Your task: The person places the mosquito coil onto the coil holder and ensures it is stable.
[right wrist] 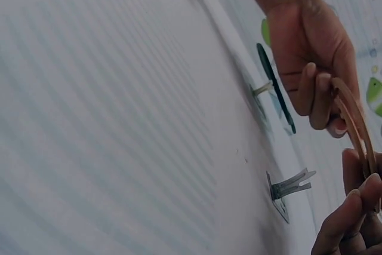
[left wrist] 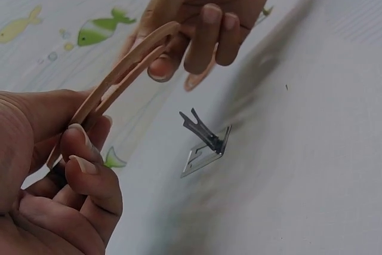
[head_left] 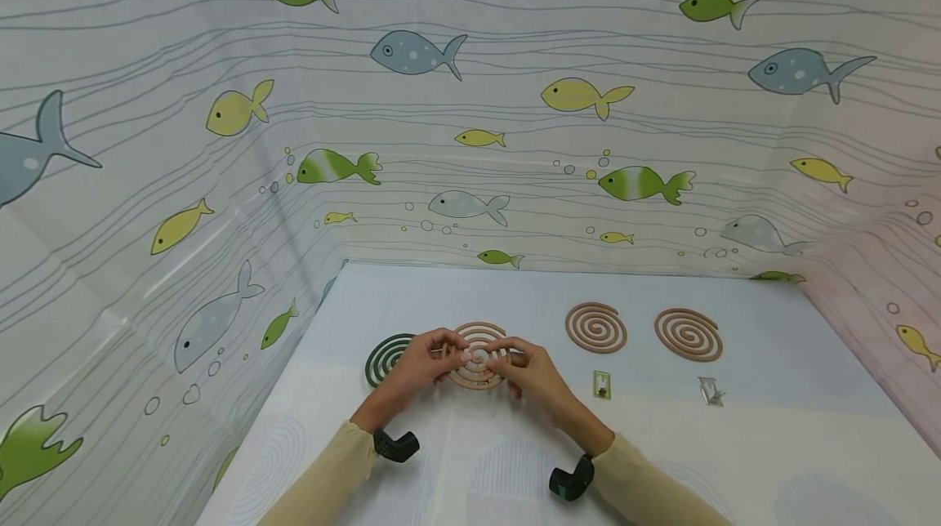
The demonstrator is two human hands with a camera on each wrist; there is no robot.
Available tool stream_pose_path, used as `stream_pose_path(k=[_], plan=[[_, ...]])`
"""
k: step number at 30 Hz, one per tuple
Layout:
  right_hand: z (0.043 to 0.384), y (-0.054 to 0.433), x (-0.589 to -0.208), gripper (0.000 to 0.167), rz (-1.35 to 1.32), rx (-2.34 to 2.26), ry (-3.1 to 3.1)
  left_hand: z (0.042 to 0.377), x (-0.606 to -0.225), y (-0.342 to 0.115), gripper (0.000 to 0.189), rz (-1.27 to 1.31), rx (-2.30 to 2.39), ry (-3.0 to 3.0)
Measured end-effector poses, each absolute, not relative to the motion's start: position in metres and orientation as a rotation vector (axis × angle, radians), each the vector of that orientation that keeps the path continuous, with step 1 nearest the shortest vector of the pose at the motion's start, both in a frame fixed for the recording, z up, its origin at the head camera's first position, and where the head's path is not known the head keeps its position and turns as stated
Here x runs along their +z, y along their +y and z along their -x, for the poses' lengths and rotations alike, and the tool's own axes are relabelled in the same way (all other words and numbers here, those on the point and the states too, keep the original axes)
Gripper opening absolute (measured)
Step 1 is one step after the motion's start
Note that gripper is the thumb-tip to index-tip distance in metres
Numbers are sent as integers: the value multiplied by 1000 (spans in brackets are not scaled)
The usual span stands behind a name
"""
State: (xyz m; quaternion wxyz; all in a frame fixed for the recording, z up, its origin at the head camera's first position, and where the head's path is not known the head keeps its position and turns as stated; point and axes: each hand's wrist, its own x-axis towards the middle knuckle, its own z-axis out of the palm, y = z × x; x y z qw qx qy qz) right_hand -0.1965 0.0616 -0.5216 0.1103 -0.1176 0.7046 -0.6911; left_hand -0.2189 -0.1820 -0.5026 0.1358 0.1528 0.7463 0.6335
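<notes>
Both hands hold a brown mosquito coil (head_left: 478,330) a little above the table. My left hand (head_left: 426,358) pinches its left side between thumb and fingers, as the left wrist view shows close up. On the opposite side my right hand (head_left: 531,367) pinches the coil's edge. Below the coil stands a small metal coil stand (left wrist: 206,141), its forked prong pointing up. A dark green coil (head_left: 378,354) is at the left, partly hidden by my left hand; in the right wrist view this green coil (right wrist: 274,88) sits on a stand of its own.
Two more brown coils, one nearer (head_left: 595,327) and one farther right (head_left: 689,335), lie on the white table (head_left: 515,461). In front of them are a yellowish stand (head_left: 601,385) and a silver stand (head_left: 711,392). Fish-patterned sheeting (head_left: 470,175) surrounds the table.
</notes>
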Motion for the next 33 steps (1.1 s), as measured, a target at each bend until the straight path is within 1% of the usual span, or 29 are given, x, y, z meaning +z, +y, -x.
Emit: stream_pose_path(k=[11, 16, 24, 33], plan=[[197, 65, -522, 31, 401, -1991, 2104, 219, -503, -187, 30, -502, 1829, 2107], [198, 66, -523, 32, 378, -2000, 2110, 218, -504, -188, 32, -505, 1835, 2094], [198, 66, -525, 36, 317, -2009, 2125, 213, -506, -186, 35, -433, 1851, 2094], [194, 65, -525, 35, 307, -2025, 2105, 209, -505, -183, 31, -482, 1824, 2134]])
